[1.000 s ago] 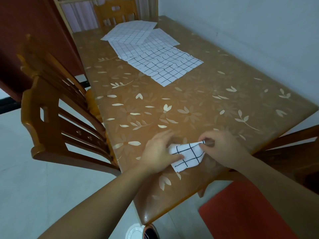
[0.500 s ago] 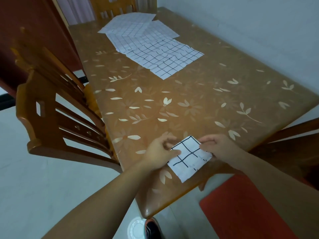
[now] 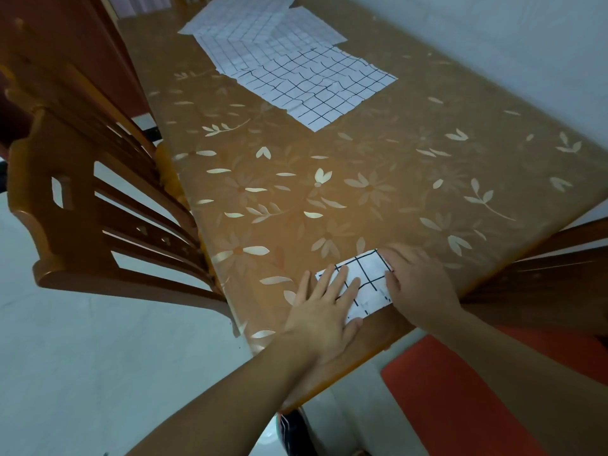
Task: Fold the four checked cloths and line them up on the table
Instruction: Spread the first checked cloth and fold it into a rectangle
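Note:
A small folded white cloth with black checks (image 3: 365,278) lies flat near the table's front edge. My left hand (image 3: 324,311) rests palm down on its left part, fingers spread. My right hand (image 3: 418,287) presses flat on its right side and hides that edge. Far up the table lie three unfolded checked cloths, overlapping: the nearest (image 3: 316,83), one behind it at the left (image 3: 237,24) and one at the right (image 3: 306,31).
The table (image 3: 329,192) has an orange cover with pale flowers. A wooden chair (image 3: 85,205) stands close along its left side, another chair back (image 3: 543,274) at the right front. An orange seat cushion (image 3: 460,399) lies below my right arm. A wall runs along the right.
The small cloth, held at its edges before, now lies flat on the table. Both hands have gone from pinching it to pressing it down with flat palms.

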A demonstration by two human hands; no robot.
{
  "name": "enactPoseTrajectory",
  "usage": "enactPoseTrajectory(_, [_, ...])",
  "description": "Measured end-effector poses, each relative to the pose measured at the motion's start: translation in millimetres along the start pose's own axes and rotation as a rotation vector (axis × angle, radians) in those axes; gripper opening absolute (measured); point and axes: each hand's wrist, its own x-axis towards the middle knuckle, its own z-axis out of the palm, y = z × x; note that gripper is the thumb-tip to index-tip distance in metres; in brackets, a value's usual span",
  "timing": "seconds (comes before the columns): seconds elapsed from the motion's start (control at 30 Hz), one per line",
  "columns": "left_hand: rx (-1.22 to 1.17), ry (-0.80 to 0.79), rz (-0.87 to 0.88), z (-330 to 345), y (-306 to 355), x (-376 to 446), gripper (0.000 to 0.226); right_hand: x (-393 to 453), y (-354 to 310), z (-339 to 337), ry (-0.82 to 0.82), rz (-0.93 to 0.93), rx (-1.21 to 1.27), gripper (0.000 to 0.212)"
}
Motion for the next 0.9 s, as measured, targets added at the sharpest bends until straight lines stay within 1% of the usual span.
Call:
enactPoseTrajectory(0.03, [0.0, 0.008, 0.003, 1, 1, 0, 0.065, -2, -3, 0, -0.017, -0.097, -0.076, 0.046])
enactPoseTrajectory(0.1, [0.003, 0.022, 0.01, 5, 0, -1, 0.065, -6, -12, 4, -0.15, -0.227, -0.159, 0.053])
enactPoseTrajectory(0.17, [0.009, 0.06, 0.013, 10, -1, 0, 0.065, -7, -17, 9, -0.26, -0.25, -0.159, 0.055])
enactPoseTrajectory(0.23, [0.004, 0.075, 0.015, 11, -3, 0, 0.066, -6, -16, 13, -0.323, -0.216, -0.167, 0.057])
enactPoseTrajectory(0.33, [-0.017, 0.05, 0.009, 7, -2, -2, 0.07, -7, -7, 13, -0.32, -0.171, -0.198, 0.061])
enactPoseTrajectory(0.4, [-0.078, 0.049, -0.028, 1, 0, -2, 0.071, -10, -2, 10, -0.313, -0.129, -0.207, 0.063])
enactPoseTrajectory(0.5, [-0.18, 0.126, -0.107, -14, 3, 9, 0.063, -11, -1, 11, -0.298, -0.103, -0.221, 0.064])
enactPoseTrajectory(0.57, [-0.122, 0.146, -0.11, -19, 5, 21, 0.062, -11, -3, 12, -0.294, -0.097, -0.23, 0.064])
enactPoseTrajectory(0.67, [-0.03, 0.074, -0.084, -9, 6, 30, 0.065, -9, -2, 11, -0.279, -0.108, -0.245, 0.063])
enactPoseTrajectory(0.9, [0.002, 0.009, -0.165, -2, -10, -2, 0.073, -9, -1, 13, -0.275, -0.084, -0.24, 0.066])
